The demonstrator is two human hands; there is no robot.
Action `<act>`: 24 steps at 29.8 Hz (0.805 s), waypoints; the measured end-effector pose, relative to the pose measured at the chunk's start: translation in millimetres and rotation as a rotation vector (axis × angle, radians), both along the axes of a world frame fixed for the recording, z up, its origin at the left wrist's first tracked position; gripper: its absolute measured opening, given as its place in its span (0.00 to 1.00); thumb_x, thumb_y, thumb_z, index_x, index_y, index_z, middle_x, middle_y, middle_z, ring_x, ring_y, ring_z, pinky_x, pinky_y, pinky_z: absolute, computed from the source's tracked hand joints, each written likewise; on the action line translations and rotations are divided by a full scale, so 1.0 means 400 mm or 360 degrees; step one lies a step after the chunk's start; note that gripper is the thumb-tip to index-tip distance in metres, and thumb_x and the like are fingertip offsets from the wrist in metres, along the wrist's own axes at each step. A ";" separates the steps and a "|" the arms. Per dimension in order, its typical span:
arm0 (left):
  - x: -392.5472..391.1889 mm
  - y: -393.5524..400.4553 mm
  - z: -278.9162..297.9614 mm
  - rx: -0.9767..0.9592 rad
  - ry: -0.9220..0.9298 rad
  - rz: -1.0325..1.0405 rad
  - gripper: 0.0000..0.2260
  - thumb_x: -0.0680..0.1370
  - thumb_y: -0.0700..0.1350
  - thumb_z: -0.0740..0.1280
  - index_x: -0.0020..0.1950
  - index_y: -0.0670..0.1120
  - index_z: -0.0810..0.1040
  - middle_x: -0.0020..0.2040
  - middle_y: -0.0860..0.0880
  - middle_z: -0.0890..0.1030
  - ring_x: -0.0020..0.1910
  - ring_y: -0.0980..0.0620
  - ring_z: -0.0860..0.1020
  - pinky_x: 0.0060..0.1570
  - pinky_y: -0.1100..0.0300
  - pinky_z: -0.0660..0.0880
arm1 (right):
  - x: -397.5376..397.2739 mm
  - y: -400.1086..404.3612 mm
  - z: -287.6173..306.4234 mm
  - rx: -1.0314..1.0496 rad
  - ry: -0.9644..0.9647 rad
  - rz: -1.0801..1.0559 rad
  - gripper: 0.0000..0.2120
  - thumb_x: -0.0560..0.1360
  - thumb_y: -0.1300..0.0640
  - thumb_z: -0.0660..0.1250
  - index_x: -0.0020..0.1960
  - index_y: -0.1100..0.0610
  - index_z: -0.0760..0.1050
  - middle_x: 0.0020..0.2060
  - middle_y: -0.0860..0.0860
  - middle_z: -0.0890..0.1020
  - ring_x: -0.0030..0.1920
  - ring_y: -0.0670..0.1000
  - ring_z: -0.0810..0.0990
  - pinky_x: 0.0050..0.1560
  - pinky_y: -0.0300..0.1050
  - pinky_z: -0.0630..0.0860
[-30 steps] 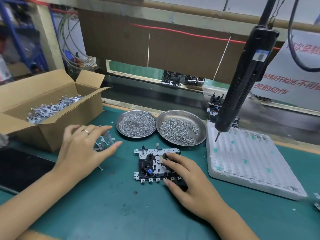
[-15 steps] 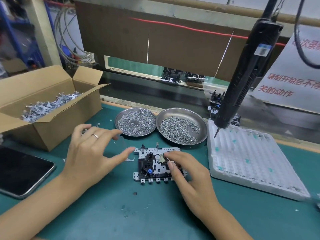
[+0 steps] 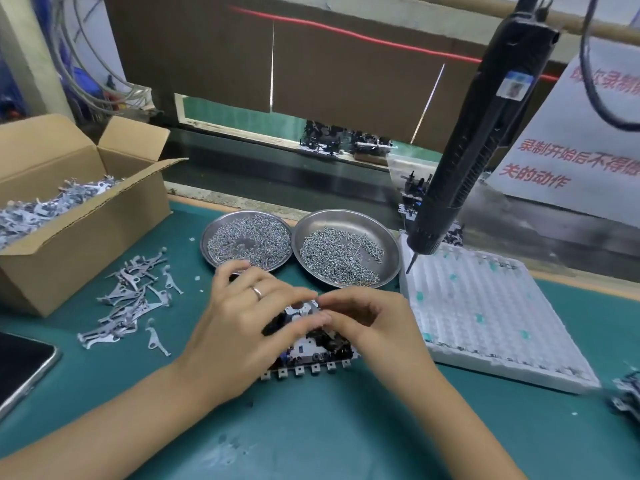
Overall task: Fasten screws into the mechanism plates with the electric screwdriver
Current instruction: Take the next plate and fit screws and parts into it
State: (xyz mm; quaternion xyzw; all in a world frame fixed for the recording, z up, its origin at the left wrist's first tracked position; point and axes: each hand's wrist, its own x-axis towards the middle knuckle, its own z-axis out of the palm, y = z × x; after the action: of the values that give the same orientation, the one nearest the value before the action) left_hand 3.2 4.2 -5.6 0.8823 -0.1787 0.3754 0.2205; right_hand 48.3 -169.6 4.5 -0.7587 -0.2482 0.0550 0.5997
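The mechanism plate [image 3: 311, 358], white with black parts, lies on the green mat at centre, mostly covered by both hands. My left hand [image 3: 249, 323], with a ring, rests across its top with the fingers stretched to the right. My right hand [image 3: 370, 323] comes in from the right with curled fingers, whose tips meet the left fingertips above the plate's far edge. Motion blur hides whether anything small is pinched there. The black electric screwdriver [image 3: 478, 140] hangs untouched at the right. Its bit points down over the foam tray. Two steel dishes hold screws: the left dish [image 3: 211, 251] and the right dish [image 3: 388, 237].
A white foam tray [image 3: 485, 323] lies right of the plate. An open cardboard box [image 3: 86, 237] of grey metal levers stands at the left, with loose levers [image 3: 131, 299] on the mat beside it. A phone [image 3: 20, 365] is at the left edge, another mechanism [image 3: 627, 396] at the right edge.
My left hand has moved right from the loose levers onto the mechanism plate. My right hand has shifted up so both sets of fingertips meet over the plate. The screwdriver hangs unmoved.
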 end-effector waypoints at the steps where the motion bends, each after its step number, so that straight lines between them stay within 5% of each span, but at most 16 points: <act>1: -0.001 0.004 0.003 -0.0211 0.0184 -0.0078 0.12 0.75 0.58 0.64 0.47 0.53 0.83 0.41 0.62 0.81 0.44 0.62 0.75 0.58 0.52 0.64 | -0.001 -0.004 -0.007 -0.0082 -0.0087 -0.0010 0.12 0.72 0.67 0.71 0.43 0.49 0.82 0.40 0.46 0.85 0.42 0.44 0.84 0.45 0.35 0.77; 4: 0.001 0.013 -0.002 -0.0526 0.0608 -0.0151 0.05 0.71 0.58 0.68 0.44 0.61 0.81 0.44 0.64 0.81 0.48 0.67 0.74 0.57 0.58 0.62 | -0.003 -0.011 -0.025 -0.0231 -0.0235 -0.0022 0.12 0.73 0.67 0.70 0.47 0.51 0.82 0.42 0.41 0.85 0.45 0.40 0.82 0.49 0.33 0.76; 10: 0.008 0.034 0.005 -0.0844 0.1018 -0.0347 0.03 0.67 0.51 0.74 0.40 0.56 0.86 0.38 0.55 0.83 0.38 0.57 0.78 0.42 0.63 0.74 | -0.004 -0.008 -0.047 -0.0384 -0.0413 -0.0011 0.10 0.72 0.67 0.70 0.51 0.57 0.83 0.43 0.45 0.84 0.46 0.40 0.81 0.51 0.34 0.75; 14: 0.006 0.037 0.000 -0.0825 0.1137 -0.0313 0.06 0.68 0.48 0.76 0.37 0.61 0.84 0.35 0.59 0.83 0.36 0.61 0.80 0.38 0.71 0.73 | -0.008 -0.009 -0.048 -0.0464 -0.0450 0.0002 0.10 0.73 0.66 0.71 0.52 0.57 0.83 0.44 0.50 0.84 0.46 0.42 0.80 0.52 0.34 0.75; 24: 0.000 0.043 -0.002 -0.0821 0.1299 -0.0276 0.06 0.67 0.47 0.77 0.38 0.58 0.84 0.33 0.55 0.83 0.34 0.58 0.81 0.36 0.68 0.75 | -0.020 -0.017 -0.051 -0.0417 -0.0367 -0.0042 0.09 0.72 0.65 0.72 0.51 0.55 0.83 0.44 0.41 0.84 0.45 0.37 0.82 0.50 0.31 0.75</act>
State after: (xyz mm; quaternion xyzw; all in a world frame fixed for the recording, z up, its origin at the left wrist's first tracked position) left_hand 3.0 21.6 -6.6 0.8559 -0.0518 0.0113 0.5144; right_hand 40.2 -176.4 -15.9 -0.8349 -0.2962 -0.0085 0.4639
